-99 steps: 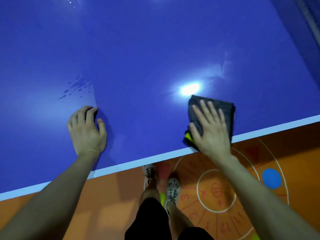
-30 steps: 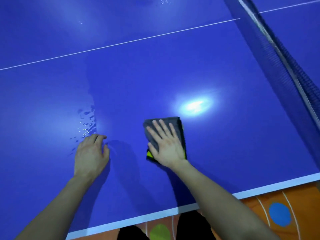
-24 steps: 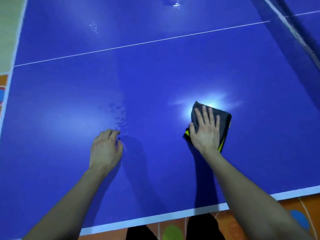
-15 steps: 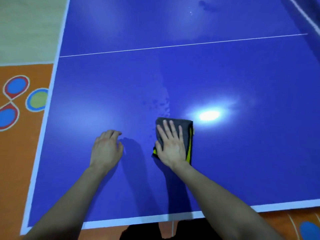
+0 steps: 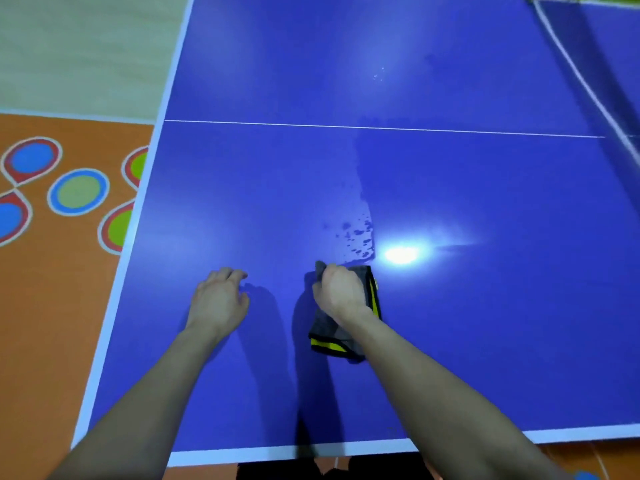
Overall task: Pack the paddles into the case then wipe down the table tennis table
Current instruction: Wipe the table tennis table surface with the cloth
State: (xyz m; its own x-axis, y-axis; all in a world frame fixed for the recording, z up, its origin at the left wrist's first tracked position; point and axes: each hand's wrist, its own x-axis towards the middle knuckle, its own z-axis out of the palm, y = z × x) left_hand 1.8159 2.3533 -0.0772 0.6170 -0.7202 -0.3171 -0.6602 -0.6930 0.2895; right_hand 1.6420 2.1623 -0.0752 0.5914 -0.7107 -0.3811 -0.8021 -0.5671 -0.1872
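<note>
Blue tabletop (image 5: 467, 323) w/ wet patch (image 5: 358, 237), standing over orange floor (image 5: 52, 323).
1 grey cloth (image 5: 325, 329), R hand (image 5: 341, 294) gripping it; L hand (image 5: 220, 301) resting loose, holding nil.

Blue glossy table tennis table (image 5: 485, 323), white border and thin white centre line: top lies flat. A cluster of water droplets (image 5: 356, 237) sits near mid-width, and the surface is darker to their right. Grey folded cloth with yellow-and-black trim (image 5: 325, 329): lies on the tabletop just on the near side of the droplets, its far edge bunched in the grip of the right hand (image 5: 341, 292).
</note>
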